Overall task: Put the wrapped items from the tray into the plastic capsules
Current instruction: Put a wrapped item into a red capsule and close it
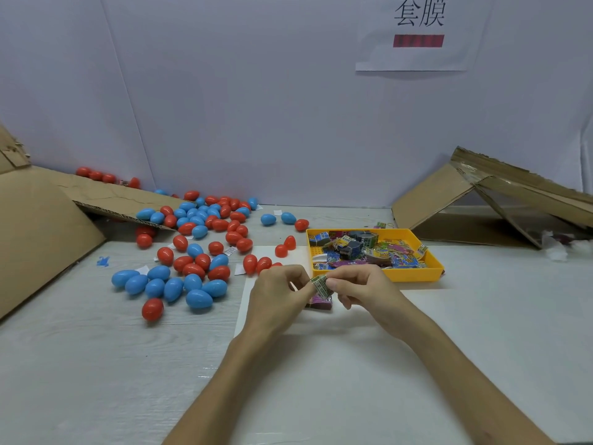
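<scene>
Hands meet just in front of the yellow tray (414, 277): left hand (279, 293) and right hand (359, 287) both pinch one wrapped packet (321, 284), apparently folding it small. Next, an egg-shaped capsule (199, 298) needs fetching and opening.

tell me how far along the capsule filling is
Done: cannot tell, since the closed red and blue capsules hide their contents. In hand: the left hand and right hand pinch one wrapped item between them. Left: the yellow tray holds many more wrapped pieces.
</scene>
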A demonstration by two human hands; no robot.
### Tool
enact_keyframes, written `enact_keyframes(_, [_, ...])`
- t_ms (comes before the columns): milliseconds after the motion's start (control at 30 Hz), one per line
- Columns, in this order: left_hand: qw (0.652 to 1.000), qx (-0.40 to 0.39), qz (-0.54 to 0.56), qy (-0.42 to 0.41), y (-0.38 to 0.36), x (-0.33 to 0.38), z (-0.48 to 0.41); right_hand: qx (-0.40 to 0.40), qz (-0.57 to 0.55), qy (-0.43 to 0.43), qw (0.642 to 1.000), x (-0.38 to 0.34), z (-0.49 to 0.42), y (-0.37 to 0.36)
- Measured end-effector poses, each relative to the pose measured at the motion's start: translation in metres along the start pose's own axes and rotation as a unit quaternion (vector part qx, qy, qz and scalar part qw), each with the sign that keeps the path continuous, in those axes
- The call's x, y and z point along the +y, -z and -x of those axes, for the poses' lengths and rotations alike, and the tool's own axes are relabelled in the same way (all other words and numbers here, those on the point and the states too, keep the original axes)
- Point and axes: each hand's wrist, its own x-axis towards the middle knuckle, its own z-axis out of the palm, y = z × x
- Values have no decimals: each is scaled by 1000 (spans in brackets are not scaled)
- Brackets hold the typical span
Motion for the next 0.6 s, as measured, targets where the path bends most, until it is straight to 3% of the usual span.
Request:
enact_keyframes(100, [1000, 5, -15, -3, 1, -1, 0, -4, 0, 3, 1000, 1, 0, 0])
enact_keyframes(267, [996, -51, 69, -20, 6, 1, 0, 16, -20, 32, 999, -1, 1, -2])
enact_keyframes(367, [991, -6, 135, -7, 8, -1, -2, 78, -29, 25, 996, -1, -1, 5])
enact_keyframes(467, [993, 103, 23, 45, 9, -14, -9, 134, -39, 24, 990, 0, -3, 14])
enact_keyframes(600, [983, 62, -157, 73, 6, -28, -8, 181, -19, 46, 982, -1, -4, 15])
